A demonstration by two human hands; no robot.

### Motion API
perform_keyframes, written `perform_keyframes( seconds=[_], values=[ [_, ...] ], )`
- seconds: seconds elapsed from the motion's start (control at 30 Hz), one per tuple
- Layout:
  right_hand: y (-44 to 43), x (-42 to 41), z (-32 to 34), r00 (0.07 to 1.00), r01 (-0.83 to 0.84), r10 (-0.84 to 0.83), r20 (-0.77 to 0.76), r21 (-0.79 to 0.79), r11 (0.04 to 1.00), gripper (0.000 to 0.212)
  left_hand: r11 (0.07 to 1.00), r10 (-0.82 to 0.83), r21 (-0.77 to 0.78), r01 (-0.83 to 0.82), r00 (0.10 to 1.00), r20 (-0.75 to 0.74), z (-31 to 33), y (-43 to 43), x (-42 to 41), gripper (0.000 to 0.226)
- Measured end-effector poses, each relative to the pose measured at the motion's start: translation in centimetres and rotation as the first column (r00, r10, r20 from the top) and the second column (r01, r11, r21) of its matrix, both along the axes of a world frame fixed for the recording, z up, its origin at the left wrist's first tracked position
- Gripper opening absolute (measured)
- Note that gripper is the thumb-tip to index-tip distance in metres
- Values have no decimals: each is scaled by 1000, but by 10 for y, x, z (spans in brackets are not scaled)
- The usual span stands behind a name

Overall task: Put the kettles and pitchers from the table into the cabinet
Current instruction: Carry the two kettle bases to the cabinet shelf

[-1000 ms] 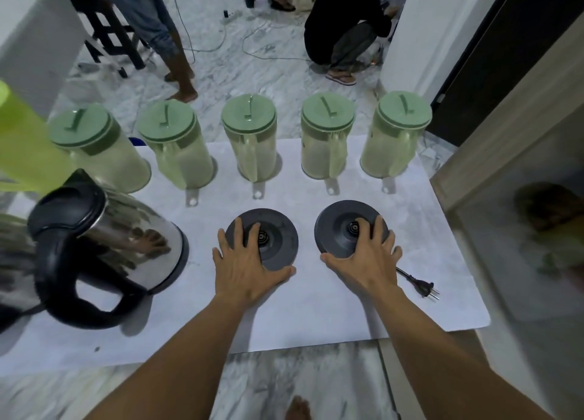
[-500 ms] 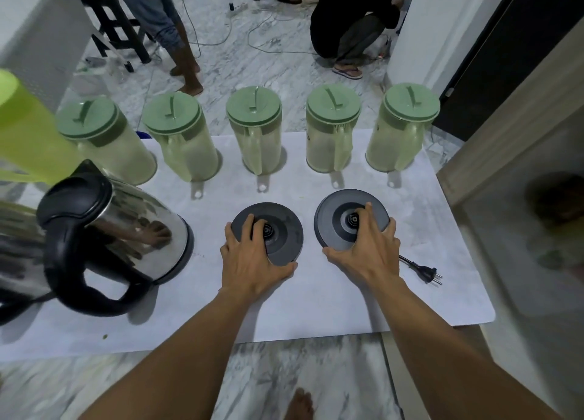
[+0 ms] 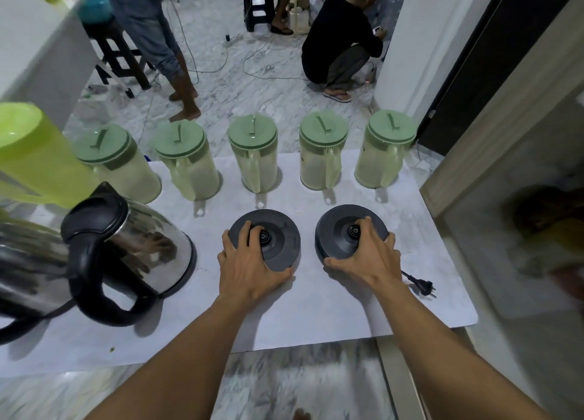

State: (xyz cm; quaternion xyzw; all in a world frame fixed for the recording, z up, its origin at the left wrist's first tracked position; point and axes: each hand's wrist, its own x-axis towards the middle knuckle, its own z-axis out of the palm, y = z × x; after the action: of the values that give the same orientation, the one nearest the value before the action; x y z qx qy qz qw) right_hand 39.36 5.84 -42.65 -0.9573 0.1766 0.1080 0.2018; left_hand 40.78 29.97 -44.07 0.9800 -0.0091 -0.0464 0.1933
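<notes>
Two round black kettle bases lie side by side on the white table (image 3: pixel 316 312). My left hand (image 3: pixel 249 271) grips the left kettle base (image 3: pixel 282 246), fingers over the top and thumb at its near edge. My right hand (image 3: pixel 369 261) grips the right kettle base (image 3: pixel 339 230) the same way. A steel kettle (image 3: pixel 151 252) with a black handle stands to the left, and part of a second steel kettle (image 3: pixel 25 261) shows at the far left. Several lidded green pitchers, such as the middle pitcher (image 3: pixel 256 160), stand in a row behind the bases.
A lime-green pitcher (image 3: pixel 34 157) stands at the back left. The right base's plug (image 3: pixel 423 285) lies by my right wrist. A cabinet with a reflective panel (image 3: pixel 521 246) borders the table's right side. Two people, a stool and floor cables lie beyond the table.
Both hands have slid back on the bases and curled around their near edges, thumbs tucked at the rims. The view has tilted up a little.
</notes>
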Motion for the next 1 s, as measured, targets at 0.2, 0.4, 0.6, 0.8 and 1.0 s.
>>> perform_keyframes(
  seconds=[0.2, 0.4, 0.6, 0.8, 1.0],
  values=[
    [-10, -13, 32, 1000, 3, -3, -6, -4, 1000, 107, 997, -41, -56, 46, 996, 83, 34, -4, -5, 81],
    [-12, -38, 78, 998, 54, -53, 43, -30, 998, 97, 984, -180, 2, 180, 983, 40, 75, 2, -1, 98],
    [-2, -78, 141, 986, 139, -131, 98, -82, 987, 100, 948, -317, 11, 317, 945, 81, 126, 8, -7, 108],
    [16, -131, 206, 954, 281, -259, 152, -142, 949, 98, 889, -452, -25, 458, 883, 124, 179, 13, -18, 117],
    [44, -208, 271, 891, 439, -397, 218, -195, 877, 108, 782, -601, -33, 622, 767, 227, 232, 14, -36, 114]
  ],
)
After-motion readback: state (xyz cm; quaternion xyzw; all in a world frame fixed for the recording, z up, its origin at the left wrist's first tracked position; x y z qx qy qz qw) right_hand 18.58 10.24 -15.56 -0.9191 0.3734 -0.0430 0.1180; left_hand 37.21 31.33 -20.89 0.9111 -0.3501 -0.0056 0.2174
